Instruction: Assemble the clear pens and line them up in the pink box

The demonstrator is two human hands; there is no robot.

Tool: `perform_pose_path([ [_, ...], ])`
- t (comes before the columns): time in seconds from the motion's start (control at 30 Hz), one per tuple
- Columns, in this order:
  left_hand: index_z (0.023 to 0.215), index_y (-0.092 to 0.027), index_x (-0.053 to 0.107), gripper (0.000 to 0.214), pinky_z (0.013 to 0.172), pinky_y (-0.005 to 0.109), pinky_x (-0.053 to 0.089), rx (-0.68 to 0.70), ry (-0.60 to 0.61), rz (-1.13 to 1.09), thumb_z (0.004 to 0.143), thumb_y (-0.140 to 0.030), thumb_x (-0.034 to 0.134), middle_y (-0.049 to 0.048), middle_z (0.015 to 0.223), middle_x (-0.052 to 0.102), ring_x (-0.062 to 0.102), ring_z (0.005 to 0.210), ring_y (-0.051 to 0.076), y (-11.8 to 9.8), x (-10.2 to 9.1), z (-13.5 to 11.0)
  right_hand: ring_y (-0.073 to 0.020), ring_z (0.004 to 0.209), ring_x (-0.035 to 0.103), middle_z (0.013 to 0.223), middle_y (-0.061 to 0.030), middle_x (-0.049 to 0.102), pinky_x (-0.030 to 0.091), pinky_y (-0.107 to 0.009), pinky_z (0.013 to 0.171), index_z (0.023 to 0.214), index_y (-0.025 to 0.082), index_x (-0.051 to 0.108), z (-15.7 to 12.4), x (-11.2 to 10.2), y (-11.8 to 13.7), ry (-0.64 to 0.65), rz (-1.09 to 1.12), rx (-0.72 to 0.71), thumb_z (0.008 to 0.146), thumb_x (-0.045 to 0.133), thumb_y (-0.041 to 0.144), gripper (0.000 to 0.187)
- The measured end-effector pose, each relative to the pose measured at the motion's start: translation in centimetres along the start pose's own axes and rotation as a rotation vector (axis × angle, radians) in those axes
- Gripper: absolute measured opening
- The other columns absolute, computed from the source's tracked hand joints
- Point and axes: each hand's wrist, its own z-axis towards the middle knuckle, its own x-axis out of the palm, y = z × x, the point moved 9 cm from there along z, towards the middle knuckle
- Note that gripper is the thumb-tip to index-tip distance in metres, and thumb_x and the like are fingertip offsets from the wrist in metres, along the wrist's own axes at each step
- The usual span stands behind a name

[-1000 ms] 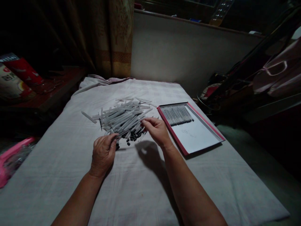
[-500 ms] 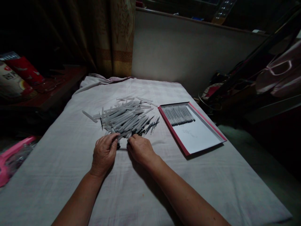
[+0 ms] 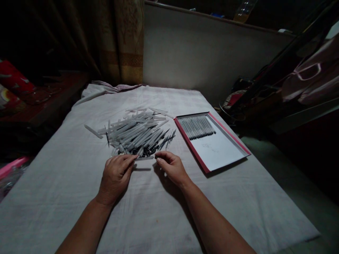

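Observation:
A heap of pale translucent pen barrels [image 3: 132,130] lies on the white cloth [image 3: 159,211], with thin dark refills [image 3: 165,139] and small black caps [image 3: 144,151] at its near edge. My left hand [image 3: 115,176] and my right hand [image 3: 171,165] hover just in front of the heap. Between their fingertips they pinch one pale barrel [image 3: 145,158], held level, one end in each hand. To the right rests a shallow red-edged box [image 3: 209,144] with a row of finished pens [image 3: 197,127] at its far end.
A patterned curtain [image 3: 127,42] and a pale wall [image 3: 198,53] stand behind the surface. Red packets [image 3: 13,84] lie on a dark ledge at the left, and a pink object [image 3: 10,167] below them. Dark clutter and a pink bag [image 3: 309,77] fill the right side.
My right hand came back from the refills at the heap's right side to its near edge, met my left hand, and the two now hold a barrel between them. The view shifted slightly.

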Motion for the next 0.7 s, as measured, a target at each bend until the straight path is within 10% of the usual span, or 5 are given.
perform_pose_path([
  [0.7, 0.114, -0.026, 0.071, 0.028, 0.086, 0.039, 0.046, 0.005, 0.078, 0.011, 0.097, -0.028, 0.049, 0.0066, 0.099, 0.075, 0.066, 0.093, 0.024, -0.7, 0.6, 0.1, -0.0182, 0.086, 0.070, 0.090, -0.0075, 0.076, 0.054, -0.029, 0.081, 0.095, 0.021, 0.076, -1.2, 0.9, 3.1, 0.064, -0.577, -0.468, 0.092, 0.059, 0.026, 0.019],
])
